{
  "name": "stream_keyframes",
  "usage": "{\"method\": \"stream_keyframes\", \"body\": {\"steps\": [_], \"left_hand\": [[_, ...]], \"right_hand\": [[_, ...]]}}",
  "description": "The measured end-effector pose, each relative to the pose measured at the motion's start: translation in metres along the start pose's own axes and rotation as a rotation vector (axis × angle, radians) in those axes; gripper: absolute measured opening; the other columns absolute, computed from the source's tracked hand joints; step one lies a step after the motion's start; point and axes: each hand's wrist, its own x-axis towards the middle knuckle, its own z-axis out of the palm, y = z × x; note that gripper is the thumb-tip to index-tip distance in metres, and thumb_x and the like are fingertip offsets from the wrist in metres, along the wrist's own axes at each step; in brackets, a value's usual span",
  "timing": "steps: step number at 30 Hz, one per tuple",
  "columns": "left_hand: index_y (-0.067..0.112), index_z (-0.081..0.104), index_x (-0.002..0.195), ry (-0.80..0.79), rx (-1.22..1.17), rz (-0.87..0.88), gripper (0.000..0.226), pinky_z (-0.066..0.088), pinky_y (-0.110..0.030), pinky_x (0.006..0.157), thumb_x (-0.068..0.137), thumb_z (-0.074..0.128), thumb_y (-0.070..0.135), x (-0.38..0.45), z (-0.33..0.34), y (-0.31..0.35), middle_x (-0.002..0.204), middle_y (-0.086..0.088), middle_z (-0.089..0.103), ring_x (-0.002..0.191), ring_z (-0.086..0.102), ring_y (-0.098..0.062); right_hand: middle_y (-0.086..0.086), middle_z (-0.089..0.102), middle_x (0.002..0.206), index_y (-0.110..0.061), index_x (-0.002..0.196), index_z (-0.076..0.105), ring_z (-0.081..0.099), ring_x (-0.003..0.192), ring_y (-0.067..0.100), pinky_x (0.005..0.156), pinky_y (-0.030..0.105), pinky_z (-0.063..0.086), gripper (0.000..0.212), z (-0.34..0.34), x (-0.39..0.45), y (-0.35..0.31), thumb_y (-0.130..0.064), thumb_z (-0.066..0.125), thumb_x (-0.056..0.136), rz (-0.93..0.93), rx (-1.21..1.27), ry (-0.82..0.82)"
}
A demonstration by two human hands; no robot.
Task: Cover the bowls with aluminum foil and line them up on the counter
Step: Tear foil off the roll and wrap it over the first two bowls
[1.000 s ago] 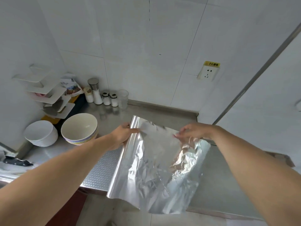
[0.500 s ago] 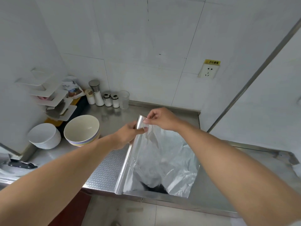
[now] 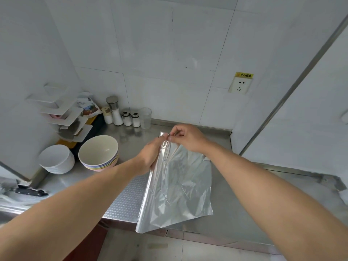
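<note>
Against half a second before, the foil sheet (image 3: 177, 187) had settled flatter, its near edge now overhanging the front lip of the steel desk (image 3: 235, 204), and the dark gap under it had gone. It was thin, shiny and creased, with a rolled left edge beside an embossed, dimpled strip of the desk. The left hand (image 3: 148, 157) gripped that rolled edge near its far end. The right hand (image 3: 186, 138) pinched the far corner, fingertips almost meeting the left thumb. Further left sat smooth round stacked bowls (image 3: 98, 153) and white bowls (image 3: 56, 160); glass shakers (image 3: 126, 117) lined the tiled wall.
</note>
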Motion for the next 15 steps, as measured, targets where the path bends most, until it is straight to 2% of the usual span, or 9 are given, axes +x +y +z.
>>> {"method": "stream_keyframes", "body": {"steps": [2,3,5,7,10,13,15], "left_hand": [[0.027,0.057,0.144,0.012,-0.033,0.02,0.078,0.044,-0.015,0.053,0.087,0.044,0.08,-0.002,0.001,0.0,0.064,-0.001,0.06,0.057,0.053,-0.012],[0.03,0.055,0.145,0.013,-0.064,0.02,0.08,0.043,-0.014,0.053,0.084,0.046,0.081,-0.004,0.003,0.001,0.084,-0.001,0.067,0.07,0.057,-0.008],[0.032,0.056,0.144,0.005,-0.12,0.028,0.072,0.043,-0.021,0.07,0.088,0.048,0.077,-0.007,0.006,0.004,0.129,0.007,0.062,0.09,0.056,-0.002],[0.033,0.056,0.145,-0.006,-0.124,0.028,0.075,0.043,-0.029,0.089,0.085,0.048,0.078,-0.01,0.008,0.003,0.149,0.007,0.053,0.107,0.056,-0.005],[0.033,0.056,0.145,-0.018,-0.134,0.032,0.085,0.033,-0.04,0.119,0.075,0.048,0.082,-0.015,0.01,0.004,0.154,0.006,0.051,0.138,0.047,-0.013],[0.036,0.061,0.141,-0.002,-0.112,0.006,0.088,0.032,-0.045,0.121,0.069,0.049,0.086,-0.018,0.009,0.006,0.149,0.007,0.056,0.139,0.049,-0.017],[0.038,0.072,0.125,-0.004,-0.124,-0.018,0.073,0.043,-0.045,0.114,0.074,0.049,0.085,-0.02,0.008,0.006,0.13,0.004,0.071,0.124,0.063,-0.019]], "right_hand": [[-0.001,0.068,0.065,-0.021,0.078,0.068,0.059,0.062,0.01,0.065,0.028,0.043,0.015,0.003,-0.002,0.0,-0.023,0.077,0.09,-0.035,0.021,0.019],[0.006,0.069,0.067,-0.02,0.078,0.068,0.06,0.063,0.013,0.066,0.03,0.045,0.015,0.003,-0.002,0.001,-0.023,0.077,0.089,-0.046,0.026,0.03],[0.011,0.07,0.07,-0.018,0.078,0.068,0.062,0.062,0.016,0.068,0.035,0.05,0.015,0.005,-0.004,0.003,-0.023,0.077,0.089,-0.06,0.016,0.041],[0.011,0.07,0.07,-0.018,0.078,0.068,0.063,0.061,0.016,0.068,0.037,0.052,0.015,0.005,-0.006,0.003,-0.022,0.077,0.089,-0.067,0.003,0.045],[0.007,0.072,0.073,-0.018,0.077,0.067,0.064,0.059,0.015,0.066,0.033,0.05,0.015,0.007,-0.01,0.001,-0.021,0.076,0.09,-0.071,0.0,0.063],[0.005,0.072,0.074,-0.013,0.078,0.066,0.064,0.058,0.02,0.062,0.031,0.049,0.016,0.01,-0.013,0.0,-0.019,0.075,0.09,-0.078,-0.011,0.083],[-0.007,0.07,0.068,-0.012,0.078,0.066,0.062,0.058,0.013,0.062,0.029,0.048,0.017,0.012,-0.015,-0.002,-0.019,0.075,0.09,-0.077,-0.011,0.103]]}}
